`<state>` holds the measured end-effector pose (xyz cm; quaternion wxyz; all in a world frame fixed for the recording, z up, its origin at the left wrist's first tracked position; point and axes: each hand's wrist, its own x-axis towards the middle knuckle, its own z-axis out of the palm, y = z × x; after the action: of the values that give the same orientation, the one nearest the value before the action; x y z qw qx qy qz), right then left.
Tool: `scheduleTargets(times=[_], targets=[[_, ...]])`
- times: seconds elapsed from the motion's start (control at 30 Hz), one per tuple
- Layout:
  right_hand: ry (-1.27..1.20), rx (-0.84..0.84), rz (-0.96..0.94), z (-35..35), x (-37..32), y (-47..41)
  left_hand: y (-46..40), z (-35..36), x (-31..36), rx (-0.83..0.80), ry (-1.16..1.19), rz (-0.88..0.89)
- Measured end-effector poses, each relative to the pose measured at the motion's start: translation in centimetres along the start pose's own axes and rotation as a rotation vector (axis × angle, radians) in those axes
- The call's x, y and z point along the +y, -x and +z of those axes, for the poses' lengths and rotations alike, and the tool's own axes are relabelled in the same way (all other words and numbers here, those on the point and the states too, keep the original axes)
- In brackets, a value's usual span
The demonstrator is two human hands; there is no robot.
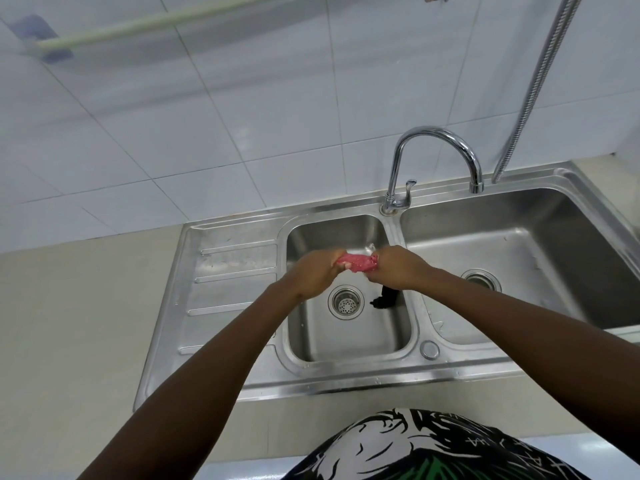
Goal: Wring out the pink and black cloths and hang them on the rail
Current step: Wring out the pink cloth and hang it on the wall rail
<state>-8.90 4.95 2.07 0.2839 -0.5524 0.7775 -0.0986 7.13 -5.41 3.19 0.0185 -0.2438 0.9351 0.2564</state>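
Over the small sink basin (349, 341) your left hand (317, 271) and right hand (398, 268) each clench one end of the pink cloth (356, 263), twisted crosswise; the rail (138, 26) sits up-left.

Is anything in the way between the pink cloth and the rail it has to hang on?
Nothing visible. The pink cloth is twisted between the left hand and right hand over the small basin. The rail sits up left on the tiled wall, with only bare tiles between.

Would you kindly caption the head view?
Both hands, left and right, twist the pink cloth over the small steel basin.
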Motion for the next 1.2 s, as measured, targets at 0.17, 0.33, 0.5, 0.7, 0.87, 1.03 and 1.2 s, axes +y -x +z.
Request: scheduleTargets(times=[0.17, 0.33, 0.5, 0.7, 0.87, 1.03, 1.2], targets=[[-0.372, -0.126, 0.072, -0.9, -0.3, 0.3, 0.6, 1.4, -0.1, 0.256, -0.170, 0.073], [0.010, 0.116, -0.078, 0.7, 1.3, 0.2, 0.1, 1.4, 0.3, 0.045, 0.044, -0.015], [0.036, 0.338, -0.232, 1.4, 1.9, 0.9, -0.2, -0.4, 0.0, -0.324, 0.694, -0.381], [0.045, 0.417, -0.255, 2.0, 1.6, 1.4, -0.6, -1.6, -0.6, -0.502, 1.114, -0.447], [0.108, 0.307, -0.097, 0.7, 0.9, 0.8, -0.4, -1.2, 0.1, -0.322, 0.370, -0.239], [-0.060, 0.065, -0.048, -0.1, 0.2, -0.1, -0.1, -0.1, 0.1, -0.007, 0.015, -0.026], [-0.293, -0.106, 0.014, -0.4, -0.2, 0.4, 0.6, 1.3, -0.8, 0.196, -0.142, 0.085]])
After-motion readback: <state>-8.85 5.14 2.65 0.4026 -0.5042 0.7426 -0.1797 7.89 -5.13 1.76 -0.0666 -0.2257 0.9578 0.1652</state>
